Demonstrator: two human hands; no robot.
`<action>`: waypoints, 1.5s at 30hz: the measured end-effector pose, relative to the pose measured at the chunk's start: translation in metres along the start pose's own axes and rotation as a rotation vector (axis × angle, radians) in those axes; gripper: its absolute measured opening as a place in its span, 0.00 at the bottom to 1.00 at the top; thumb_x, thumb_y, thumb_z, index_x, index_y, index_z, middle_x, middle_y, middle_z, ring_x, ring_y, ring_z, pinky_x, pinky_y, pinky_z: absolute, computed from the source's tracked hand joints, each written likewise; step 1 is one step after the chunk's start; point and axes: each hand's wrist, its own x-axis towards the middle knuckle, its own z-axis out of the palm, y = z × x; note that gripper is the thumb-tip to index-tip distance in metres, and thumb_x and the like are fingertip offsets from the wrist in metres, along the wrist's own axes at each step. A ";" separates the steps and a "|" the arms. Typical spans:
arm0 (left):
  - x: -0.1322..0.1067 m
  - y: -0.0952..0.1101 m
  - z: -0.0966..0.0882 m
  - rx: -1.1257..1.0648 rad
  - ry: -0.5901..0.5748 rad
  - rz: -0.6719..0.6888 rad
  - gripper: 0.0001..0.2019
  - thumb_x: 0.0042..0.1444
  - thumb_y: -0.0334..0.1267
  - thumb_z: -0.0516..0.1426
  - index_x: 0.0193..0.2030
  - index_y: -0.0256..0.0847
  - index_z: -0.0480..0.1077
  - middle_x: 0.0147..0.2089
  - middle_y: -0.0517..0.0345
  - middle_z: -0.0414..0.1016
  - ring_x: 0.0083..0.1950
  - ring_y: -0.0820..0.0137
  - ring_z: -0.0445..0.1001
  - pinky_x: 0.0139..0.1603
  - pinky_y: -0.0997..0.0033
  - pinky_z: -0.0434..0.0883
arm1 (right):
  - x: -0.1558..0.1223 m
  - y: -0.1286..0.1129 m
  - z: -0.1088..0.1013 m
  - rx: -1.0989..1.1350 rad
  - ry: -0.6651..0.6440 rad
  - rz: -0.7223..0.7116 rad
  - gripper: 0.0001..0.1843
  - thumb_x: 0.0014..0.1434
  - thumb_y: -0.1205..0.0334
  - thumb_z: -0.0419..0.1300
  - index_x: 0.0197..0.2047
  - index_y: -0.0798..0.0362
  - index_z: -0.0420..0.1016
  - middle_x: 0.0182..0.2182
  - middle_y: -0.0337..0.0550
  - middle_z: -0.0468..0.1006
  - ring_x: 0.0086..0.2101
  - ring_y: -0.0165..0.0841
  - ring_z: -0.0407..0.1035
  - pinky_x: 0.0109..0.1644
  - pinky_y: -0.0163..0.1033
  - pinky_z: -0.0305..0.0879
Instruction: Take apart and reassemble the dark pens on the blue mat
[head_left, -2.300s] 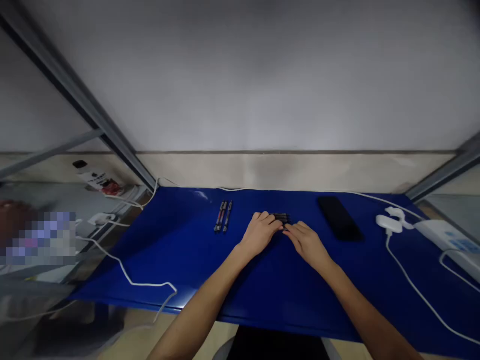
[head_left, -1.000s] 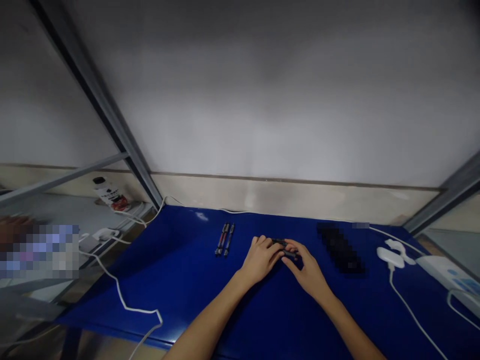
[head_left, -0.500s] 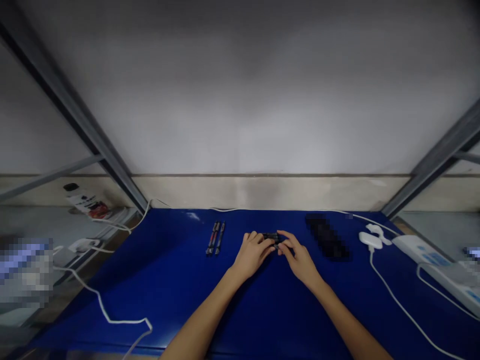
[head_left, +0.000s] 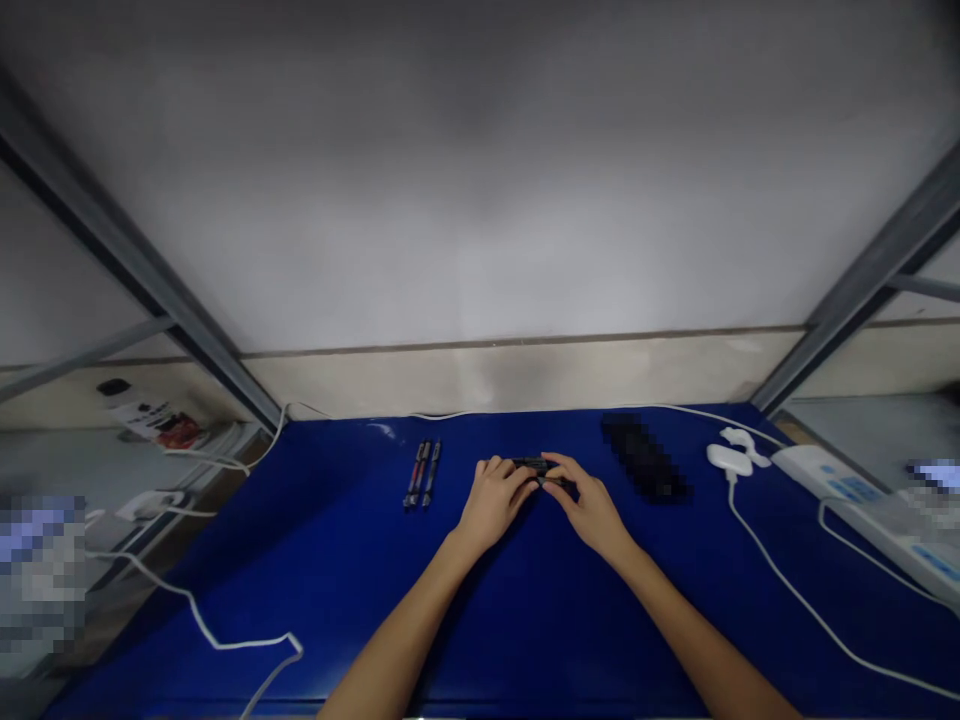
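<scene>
A broad white wall (head_left: 480, 180) fills the upper view, with a beige lower band (head_left: 510, 375) along its foot and slanting grey metal frame bars (head_left: 127, 250) at both sides. Below it runs a long desk covered in a glossy deep-blue surface (head_left: 247, 560). Thin white cables (head_left: 202, 625) trail across the blue and over its left side. At the far right lies a white power strip (head_left: 825, 470), with a small white plug (head_left: 727, 459) just left of it. On a grey shelf beyond the desk's left end lies a white bottle with a black cap (head_left: 150, 415).

Near the desk's far edge, right of centre, lies a dark oblong object (head_left: 643, 458), blurred too heavily to identify. Left of centre, three slim dark pens (head_left: 420, 473) lie side by side, nearly parallel, apart from the hands.

Between those two, the small dark slender object (head_left: 534, 464) sits at the middle of the desk, too small to make out clearly. The left hand (head_left: 493, 503) and right hand (head_left: 590, 507) close on it from either side, their fingers curled around its ends, gripping it just above the blue surface or resting on it; which, I cannot tell.
</scene>
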 end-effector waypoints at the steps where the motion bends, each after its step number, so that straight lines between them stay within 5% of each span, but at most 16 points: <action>1: 0.000 0.000 0.000 0.002 0.000 -0.009 0.14 0.69 0.45 0.46 0.52 0.49 0.71 0.45 0.55 0.74 0.45 0.65 0.65 0.45 0.64 0.58 | 0.000 0.000 0.000 -0.013 0.011 -0.010 0.21 0.63 0.57 0.57 0.59 0.44 0.66 0.43 0.42 0.79 0.45 0.37 0.73 0.52 0.44 0.67; 8: -0.001 0.001 0.000 0.005 0.008 0.010 0.14 0.69 0.44 0.47 0.54 0.50 0.71 0.46 0.54 0.74 0.45 0.64 0.66 0.45 0.63 0.58 | 0.000 -0.006 -0.001 0.024 -0.036 0.047 0.18 0.66 0.56 0.52 0.57 0.47 0.69 0.33 0.39 0.80 0.36 0.34 0.75 0.46 0.41 0.70; 12: 0.000 -0.002 0.000 -0.004 0.006 -0.013 0.15 0.69 0.46 0.47 0.51 0.49 0.72 0.44 0.54 0.74 0.44 0.64 0.66 0.44 0.64 0.58 | 0.000 -0.003 0.000 -0.003 0.036 0.033 0.19 0.63 0.57 0.57 0.57 0.45 0.70 0.42 0.41 0.81 0.44 0.36 0.74 0.54 0.44 0.66; 18: 0.003 -0.004 -0.008 -0.004 0.050 -0.106 0.15 0.68 0.44 0.47 0.45 0.46 0.73 0.39 0.55 0.74 0.43 0.65 0.66 0.44 0.63 0.56 | 0.002 0.002 -0.004 0.001 0.085 0.062 0.18 0.62 0.56 0.58 0.54 0.46 0.72 0.43 0.44 0.79 0.43 0.38 0.73 0.50 0.45 0.67; 23: 0.004 -0.012 -0.015 -0.031 0.120 -0.209 0.12 0.65 0.42 0.50 0.38 0.44 0.73 0.32 0.57 0.73 0.41 0.65 0.66 0.43 0.63 0.56 | 0.006 0.000 -0.017 0.144 0.106 0.114 0.27 0.63 0.53 0.56 0.63 0.48 0.60 0.29 0.39 0.75 0.33 0.35 0.72 0.43 0.43 0.67; 29: 0.005 -0.023 -0.016 -0.054 0.192 -0.294 0.10 0.63 0.40 0.51 0.34 0.43 0.72 0.29 0.59 0.72 0.38 0.66 0.67 0.42 0.64 0.55 | 0.011 0.009 -0.027 0.225 0.180 0.196 0.22 0.60 0.50 0.58 0.55 0.49 0.63 0.23 0.34 0.68 0.25 0.32 0.65 0.30 0.38 0.62; 33: 0.005 -0.022 -0.015 -0.077 0.205 -0.293 0.11 0.64 0.41 0.51 0.34 0.43 0.72 0.29 0.59 0.72 0.38 0.67 0.67 0.43 0.64 0.55 | 0.011 0.024 -0.027 -0.084 0.307 0.203 0.14 0.60 0.49 0.57 0.40 0.51 0.67 0.29 0.41 0.73 0.30 0.36 0.68 0.37 0.42 0.65; 37: 0.005 -0.021 -0.012 -0.097 0.200 -0.283 0.15 0.65 0.47 0.51 0.35 0.43 0.73 0.29 0.59 0.72 0.38 0.66 0.67 0.44 0.64 0.55 | 0.009 0.037 -0.025 -0.306 0.238 0.106 0.11 0.61 0.53 0.56 0.41 0.51 0.71 0.36 0.47 0.75 0.37 0.40 0.69 0.46 0.47 0.65; 42: 0.006 -0.015 -0.009 -0.086 0.179 -0.270 0.15 0.64 0.49 0.52 0.35 0.43 0.72 0.29 0.59 0.73 0.38 0.65 0.67 0.44 0.64 0.55 | 0.007 0.029 -0.024 -0.348 0.180 0.022 0.17 0.62 0.50 0.55 0.47 0.50 0.75 0.37 0.48 0.75 0.40 0.41 0.68 0.48 0.49 0.66; 45: 0.005 -0.007 -0.011 -0.076 0.172 -0.245 0.15 0.64 0.50 0.52 0.36 0.43 0.73 0.31 0.57 0.74 0.40 0.64 0.68 0.45 0.63 0.55 | 0.007 0.019 -0.025 -0.271 0.251 0.040 0.22 0.65 0.44 0.50 0.41 0.50 0.78 0.37 0.49 0.77 0.40 0.42 0.70 0.48 0.49 0.66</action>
